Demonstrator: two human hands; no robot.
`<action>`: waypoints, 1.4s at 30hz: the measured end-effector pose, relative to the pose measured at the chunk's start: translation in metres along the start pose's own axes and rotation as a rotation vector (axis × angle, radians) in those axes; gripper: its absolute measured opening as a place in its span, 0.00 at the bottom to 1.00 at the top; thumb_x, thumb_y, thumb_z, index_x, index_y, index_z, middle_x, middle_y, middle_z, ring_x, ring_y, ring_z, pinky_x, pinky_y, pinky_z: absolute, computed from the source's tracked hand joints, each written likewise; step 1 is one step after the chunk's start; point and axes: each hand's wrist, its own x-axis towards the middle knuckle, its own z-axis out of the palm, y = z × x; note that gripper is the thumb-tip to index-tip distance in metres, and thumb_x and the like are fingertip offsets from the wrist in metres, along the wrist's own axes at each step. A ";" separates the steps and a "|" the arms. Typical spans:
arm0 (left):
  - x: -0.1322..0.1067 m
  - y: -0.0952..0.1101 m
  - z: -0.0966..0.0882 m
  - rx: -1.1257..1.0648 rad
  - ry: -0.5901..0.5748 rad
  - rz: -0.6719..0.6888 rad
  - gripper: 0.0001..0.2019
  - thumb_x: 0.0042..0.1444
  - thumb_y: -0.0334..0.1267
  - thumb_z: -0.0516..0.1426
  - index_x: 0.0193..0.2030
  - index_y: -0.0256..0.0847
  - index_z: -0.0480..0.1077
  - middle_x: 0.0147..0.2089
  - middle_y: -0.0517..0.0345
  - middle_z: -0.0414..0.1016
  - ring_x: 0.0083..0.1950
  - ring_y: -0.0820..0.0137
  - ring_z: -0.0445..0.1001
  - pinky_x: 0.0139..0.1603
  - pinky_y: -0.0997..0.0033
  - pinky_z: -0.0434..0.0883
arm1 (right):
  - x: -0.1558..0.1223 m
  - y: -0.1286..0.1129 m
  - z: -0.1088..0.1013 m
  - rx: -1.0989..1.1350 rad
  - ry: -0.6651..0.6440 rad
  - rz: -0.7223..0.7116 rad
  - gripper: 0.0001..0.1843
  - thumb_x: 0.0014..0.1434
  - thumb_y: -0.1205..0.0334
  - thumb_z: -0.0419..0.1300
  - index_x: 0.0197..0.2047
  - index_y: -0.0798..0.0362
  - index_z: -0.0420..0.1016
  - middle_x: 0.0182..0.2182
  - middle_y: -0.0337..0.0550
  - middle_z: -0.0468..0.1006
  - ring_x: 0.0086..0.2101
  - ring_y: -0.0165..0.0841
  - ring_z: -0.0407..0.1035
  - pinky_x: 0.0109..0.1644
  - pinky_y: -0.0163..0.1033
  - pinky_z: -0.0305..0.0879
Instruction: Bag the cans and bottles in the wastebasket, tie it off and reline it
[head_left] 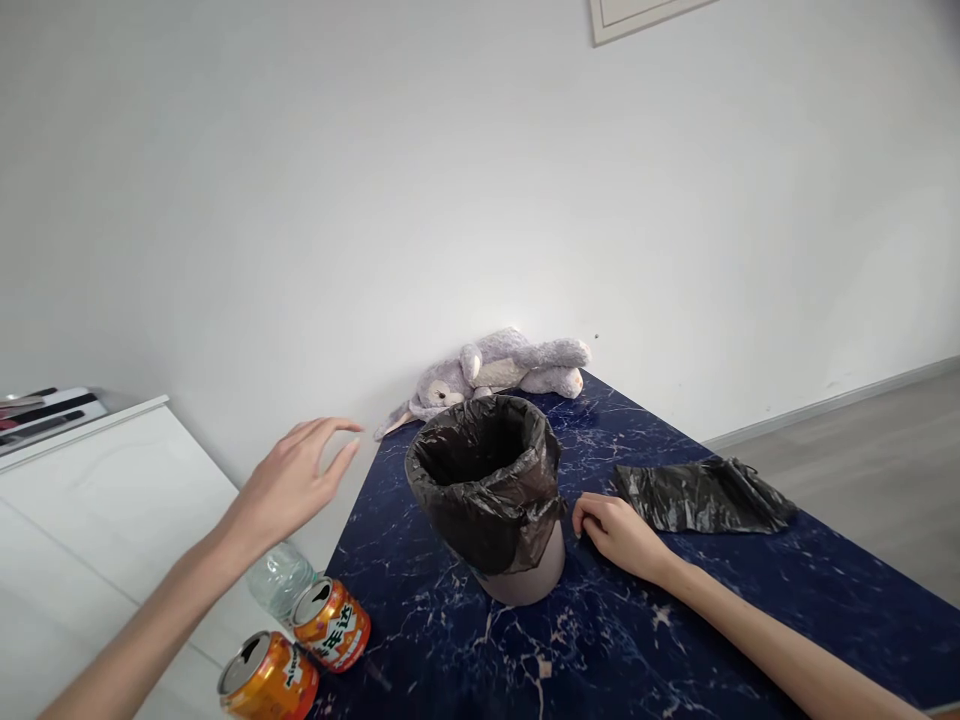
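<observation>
A trash can (525, 585) lined with a black garbage bag (480, 510) stands upright on the dark blue marbled table (600, 640). Left of it, my left hand (300, 470) hovers in the air with thumb and fingers apart, holding nothing. Below that hand are two orange soda cans, one (332, 625) beside the other (270, 680), and a clear plastic bottle (281, 580) partly behind them. My right hand (619, 535) rests on the table just right of the trash can, fingers curled in, nothing visible in them.
A grey plush rabbit (502, 365) lies on its side at the table's far end, against the white wall. Right of my right hand lies a flattened black plastic bag (705, 495). On the left stands a white cabinet (112, 500) with a tray of small items (52, 415) on top.
</observation>
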 end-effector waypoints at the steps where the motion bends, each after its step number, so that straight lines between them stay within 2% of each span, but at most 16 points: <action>1: -0.002 -0.022 0.003 0.061 -0.040 -0.048 0.30 0.63 0.61 0.49 0.59 0.44 0.76 0.62 0.45 0.80 0.62 0.47 0.77 0.64 0.50 0.71 | 0.000 0.000 0.000 0.000 0.002 -0.001 0.15 0.62 0.74 0.48 0.32 0.49 0.72 0.35 0.41 0.79 0.35 0.36 0.73 0.41 0.39 0.63; 5: -0.014 -0.105 0.020 0.158 -0.341 -0.269 0.46 0.52 0.69 0.54 0.68 0.36 0.70 0.65 0.34 0.77 0.65 0.39 0.76 0.61 0.47 0.74 | 0.000 0.000 0.001 0.000 0.006 0.000 0.15 0.62 0.73 0.49 0.32 0.49 0.72 0.35 0.40 0.79 0.35 0.36 0.72 0.41 0.39 0.63; 7: -0.023 -0.134 0.028 0.148 -0.406 -0.326 0.53 0.49 0.73 0.55 0.72 0.32 0.65 0.68 0.30 0.74 0.67 0.39 0.75 0.61 0.49 0.74 | 0.000 0.000 0.001 0.004 -0.002 0.007 0.15 0.63 0.73 0.49 0.32 0.49 0.72 0.35 0.41 0.79 0.34 0.36 0.72 0.40 0.39 0.63; 9: -0.031 -0.152 0.035 0.117 -0.429 -0.351 0.56 0.49 0.74 0.54 0.73 0.29 0.63 0.69 0.29 0.73 0.67 0.40 0.75 0.61 0.53 0.75 | 0.000 0.000 0.001 0.003 -0.007 0.007 0.15 0.63 0.73 0.48 0.32 0.49 0.72 0.35 0.41 0.79 0.34 0.36 0.73 0.40 0.39 0.63; 14: -0.043 -0.163 0.046 0.059 -0.530 -0.390 0.57 0.47 0.73 0.50 0.73 0.28 0.64 0.59 0.30 0.81 0.59 0.42 0.81 0.57 0.54 0.77 | 0.000 0.002 0.001 -0.004 -0.009 -0.002 0.15 0.62 0.72 0.48 0.32 0.49 0.72 0.35 0.41 0.80 0.36 0.37 0.74 0.42 0.39 0.65; 20: -0.046 -0.157 0.053 -0.013 -0.422 -0.273 0.38 0.51 0.63 0.51 0.59 0.39 0.76 0.62 0.39 0.81 0.63 0.44 0.79 0.60 0.54 0.77 | 0.000 0.003 0.002 -0.002 -0.015 0.007 0.15 0.61 0.73 0.49 0.32 0.49 0.73 0.35 0.40 0.80 0.36 0.37 0.74 0.42 0.39 0.64; 23: -0.044 -0.136 0.048 0.051 -0.272 -0.256 0.34 0.56 0.58 0.48 0.60 0.37 0.75 0.63 0.38 0.80 0.64 0.43 0.78 0.60 0.51 0.76 | 0.000 0.001 0.002 0.001 -0.019 0.006 0.15 0.61 0.73 0.49 0.32 0.49 0.72 0.35 0.40 0.79 0.35 0.36 0.73 0.42 0.39 0.64; 25: -0.042 -0.108 0.037 0.083 -0.113 -0.214 0.34 0.61 0.56 0.44 0.64 0.35 0.71 0.67 0.37 0.76 0.64 0.43 0.78 0.60 0.48 0.76 | 0.000 0.000 0.002 0.000 -0.020 0.006 0.15 0.61 0.74 0.48 0.32 0.49 0.72 0.35 0.40 0.79 0.35 0.36 0.73 0.42 0.39 0.64; 27: -0.040 -0.071 0.020 0.068 0.099 -0.120 0.33 0.67 0.54 0.42 0.69 0.37 0.67 0.71 0.40 0.71 0.67 0.46 0.75 0.66 0.47 0.73 | 0.000 0.000 0.001 -0.001 -0.021 0.006 0.15 0.62 0.74 0.48 0.32 0.49 0.72 0.34 0.40 0.79 0.35 0.36 0.73 0.42 0.39 0.63; 29: -0.039 -0.029 0.000 0.013 0.353 -0.010 0.27 0.71 0.53 0.44 0.70 0.45 0.66 0.73 0.50 0.70 0.73 0.52 0.69 0.75 0.48 0.65 | 0.000 0.000 0.001 -0.001 -0.020 0.005 0.16 0.62 0.74 0.48 0.32 0.49 0.72 0.34 0.40 0.79 0.35 0.36 0.73 0.42 0.39 0.63; 31: -0.039 0.011 -0.018 -0.039 0.574 0.075 0.22 0.73 0.51 0.49 0.68 0.52 0.68 0.73 0.59 0.70 0.74 0.56 0.68 0.77 0.50 0.64 | 0.000 0.000 0.001 0.000 -0.021 0.001 0.16 0.62 0.74 0.48 0.32 0.49 0.72 0.34 0.40 0.79 0.35 0.36 0.73 0.42 0.39 0.63; 33: -0.039 0.044 -0.028 -0.121 0.664 0.139 0.19 0.73 0.49 0.52 0.67 0.58 0.69 0.72 0.65 0.71 0.73 0.59 0.70 0.76 0.51 0.68 | 0.000 0.001 0.001 0.001 -0.018 -0.003 0.16 0.62 0.74 0.48 0.32 0.49 0.72 0.34 0.40 0.78 0.35 0.36 0.73 0.43 0.39 0.63; 35: -0.037 0.069 -0.028 -0.227 0.660 0.225 0.19 0.73 0.46 0.54 0.68 0.56 0.69 0.71 0.63 0.73 0.70 0.60 0.73 0.74 0.50 0.71 | 0.000 0.001 0.002 -0.001 -0.016 -0.003 0.15 0.62 0.74 0.48 0.32 0.49 0.72 0.34 0.40 0.78 0.35 0.36 0.73 0.42 0.39 0.63; 37: -0.032 0.086 -0.020 -0.302 0.571 0.297 0.19 0.73 0.46 0.54 0.68 0.52 0.69 0.69 0.60 0.74 0.69 0.60 0.74 0.73 0.50 0.72 | 0.000 0.001 0.002 0.002 -0.020 0.004 0.15 0.63 0.74 0.48 0.32 0.50 0.72 0.35 0.41 0.79 0.35 0.36 0.72 0.41 0.38 0.62; 39: -0.025 0.097 -0.006 -0.337 0.418 0.350 0.19 0.74 0.46 0.53 0.69 0.52 0.68 0.71 0.59 0.73 0.72 0.60 0.71 0.74 0.51 0.71 | 0.001 0.001 0.002 0.009 -0.025 0.012 0.15 0.63 0.74 0.48 0.32 0.50 0.72 0.35 0.41 0.79 0.34 0.35 0.72 0.40 0.38 0.62; 42: -0.016 0.105 0.016 -0.388 0.170 0.388 0.24 0.74 0.50 0.53 0.74 0.57 0.61 0.77 0.60 0.64 0.76 0.60 0.65 0.77 0.51 0.66 | 0.002 0.000 0.000 0.023 -0.024 0.015 0.15 0.62 0.75 0.49 0.32 0.50 0.72 0.35 0.40 0.79 0.35 0.35 0.72 0.41 0.37 0.61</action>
